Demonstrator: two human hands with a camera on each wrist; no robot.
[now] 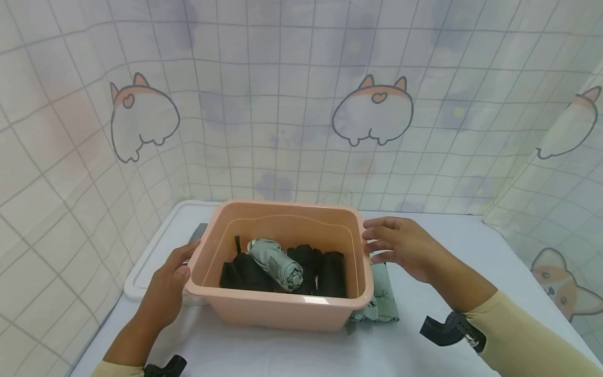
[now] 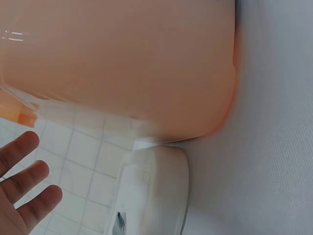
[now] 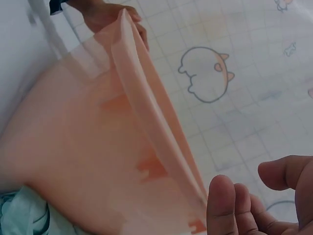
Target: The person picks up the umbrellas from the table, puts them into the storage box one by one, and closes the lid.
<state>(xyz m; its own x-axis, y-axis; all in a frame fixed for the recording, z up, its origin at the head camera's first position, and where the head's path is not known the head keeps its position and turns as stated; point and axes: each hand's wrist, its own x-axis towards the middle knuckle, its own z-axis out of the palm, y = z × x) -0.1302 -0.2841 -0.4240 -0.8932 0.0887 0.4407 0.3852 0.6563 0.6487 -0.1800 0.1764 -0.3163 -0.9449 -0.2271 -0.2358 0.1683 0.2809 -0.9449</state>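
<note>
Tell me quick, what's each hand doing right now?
Left hand: open, resting against the pink tub.
Right hand: open beside the tub's rim, holding nothing.

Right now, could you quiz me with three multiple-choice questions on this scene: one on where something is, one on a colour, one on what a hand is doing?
1. Where is the rolled grey-green umbrella?
A. Inside the pink tub
B. On the white lid
C. In the right hand

2. What colour are the other folded items in the tub?
A. Red
B. Black
C. Yellow

3. What is the left hand doing?
A. Lifting an umbrella
B. Hanging off the table
C. Resting at the tub's left rim

Answers:
A, it lies among the tub's contents.
B, the head view shows them dark black.
C, the fingers reach the rim and hold nothing.
</note>
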